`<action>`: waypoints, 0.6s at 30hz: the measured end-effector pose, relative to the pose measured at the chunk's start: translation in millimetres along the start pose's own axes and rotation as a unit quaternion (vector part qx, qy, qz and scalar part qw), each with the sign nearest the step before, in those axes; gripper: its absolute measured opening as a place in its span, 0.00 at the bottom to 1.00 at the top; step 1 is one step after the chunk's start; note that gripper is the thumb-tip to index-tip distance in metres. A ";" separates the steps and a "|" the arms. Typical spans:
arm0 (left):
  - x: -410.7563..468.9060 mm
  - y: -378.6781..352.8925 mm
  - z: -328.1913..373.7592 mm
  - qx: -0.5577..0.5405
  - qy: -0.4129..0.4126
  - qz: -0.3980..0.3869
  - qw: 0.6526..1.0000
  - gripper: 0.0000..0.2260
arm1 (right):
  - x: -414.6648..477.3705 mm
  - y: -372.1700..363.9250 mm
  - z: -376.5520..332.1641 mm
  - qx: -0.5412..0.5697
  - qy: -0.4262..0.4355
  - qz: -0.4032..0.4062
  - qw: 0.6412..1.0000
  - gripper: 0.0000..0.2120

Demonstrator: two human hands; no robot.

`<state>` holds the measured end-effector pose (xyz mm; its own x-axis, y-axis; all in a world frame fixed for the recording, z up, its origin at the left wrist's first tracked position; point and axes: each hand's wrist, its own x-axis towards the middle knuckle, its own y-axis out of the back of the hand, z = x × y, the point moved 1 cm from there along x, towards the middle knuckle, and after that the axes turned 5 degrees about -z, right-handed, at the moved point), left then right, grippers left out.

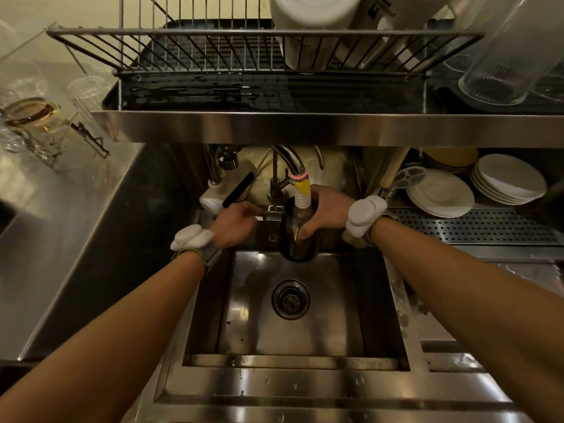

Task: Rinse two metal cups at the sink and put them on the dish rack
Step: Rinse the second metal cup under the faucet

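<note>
Hands both gripped: the right hand [328,209] wrapped the dark cylindrical metal cup [297,242] mid-wall at twelve o'clock of the stainless sink [293,361]; the left hand [235,222] seemingly pinched the small metal tap lever [270,212]. Rigid and light, the cup would be slippery when wet.

Your left pod [191,237] and right pod [364,214] are lumpy and white, on grey wrist straps [212,258]; your forearms are bare.

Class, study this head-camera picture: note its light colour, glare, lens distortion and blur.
Head view: dim, yellowish light; glare patches on the sink floor and steel shelf edge; wide-angle distortion splays the dish rack wires and the forearms; glasses at upper right look soft; the metal cup in the right hand is dark, its detail hard to read.
</note>
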<state>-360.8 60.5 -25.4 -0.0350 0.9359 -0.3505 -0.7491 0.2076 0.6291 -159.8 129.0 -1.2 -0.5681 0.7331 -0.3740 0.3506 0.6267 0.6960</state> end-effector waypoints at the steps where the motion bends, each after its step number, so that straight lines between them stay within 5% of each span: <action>1: 0.0 -2.0 4.4 -0.025 -0.005 -0.007 1.000 0.13 | -1.1 0.3 1.0 -0.007 -0.005 0.004 1.000 0.39; 6: 6.5 -15.4 22.8 -0.101 -0.025 -0.030 0.994 0.06 | -1.9 -8.0 7.8 0.035 -0.006 0.025 0.999 0.42; 12: 6.8 -22.7 21.1 -0.137 -0.019 -0.041 0.990 0.08 | -3.3 -19.4 13.8 0.053 -0.012 -0.001 0.999 0.44; 18: -4.0 -19.6 22.0 0.026 -0.028 -0.021 0.999 0.06 | -14.0 -19.2 20.9 0.087 -0.034 -0.036 0.995 0.45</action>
<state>-331.4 59.0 -21.0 0.0332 0.9403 -0.3386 -0.7133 0.2596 0.6510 -143.0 112.2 -22.2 -0.5466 0.6976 -0.4632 0.4387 0.7098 0.5512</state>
